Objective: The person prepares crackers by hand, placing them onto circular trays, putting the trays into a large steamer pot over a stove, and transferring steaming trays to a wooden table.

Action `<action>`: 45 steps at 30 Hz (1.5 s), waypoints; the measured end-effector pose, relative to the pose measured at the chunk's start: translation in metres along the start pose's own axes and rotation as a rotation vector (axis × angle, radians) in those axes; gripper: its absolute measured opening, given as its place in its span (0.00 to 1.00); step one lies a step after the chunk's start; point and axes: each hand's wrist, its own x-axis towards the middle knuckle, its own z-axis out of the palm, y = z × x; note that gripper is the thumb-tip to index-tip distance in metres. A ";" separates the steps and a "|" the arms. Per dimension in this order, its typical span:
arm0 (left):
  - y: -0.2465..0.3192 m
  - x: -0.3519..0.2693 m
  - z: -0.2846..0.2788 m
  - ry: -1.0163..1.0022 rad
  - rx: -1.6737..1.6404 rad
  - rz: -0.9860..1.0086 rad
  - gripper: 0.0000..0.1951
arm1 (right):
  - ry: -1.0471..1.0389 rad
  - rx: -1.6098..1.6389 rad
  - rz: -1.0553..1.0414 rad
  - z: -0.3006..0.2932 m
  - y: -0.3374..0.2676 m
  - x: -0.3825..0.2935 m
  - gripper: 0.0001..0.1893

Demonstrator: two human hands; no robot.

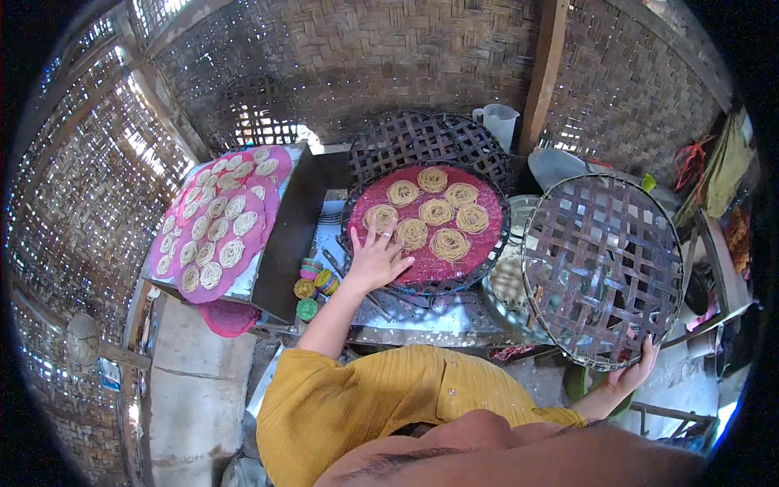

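My left hand (378,260) is spread over the left side of a red sheet (421,268). Its fingertips touch a round coil of pale strands (376,214); the fingers are apart and hold nothing. Several similar coils, one of them near the middle (436,212), lie on this sheet, which rests on a round woven tray (503,246). On the right, my right hand (636,370) grips the lower rim of another dark, open-weave round tray (602,268). That tray is tilted up, and part of the right hand's fingers is hidden behind its weave.
To the left, pink sheets (268,213) bearing several paler coils cover a slanted box top. More woven trays (395,143) lean behind, beside a plastic jug (501,125). Small colored round containers (307,309) stand near my left forearm. A glass-like basin (508,298) sits partly behind the held tray.
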 end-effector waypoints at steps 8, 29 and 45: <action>-0.001 0.006 -0.007 0.070 0.017 -0.002 0.29 | -0.013 0.017 -0.009 -0.015 0.000 -0.002 0.18; 0.124 0.106 0.018 -0.181 0.090 0.249 0.31 | 0.018 -0.029 0.001 -0.012 -0.007 -0.012 0.16; 0.121 0.084 0.037 0.171 -0.068 0.296 0.15 | 0.037 -0.021 0.024 -0.029 -0.001 -0.007 0.15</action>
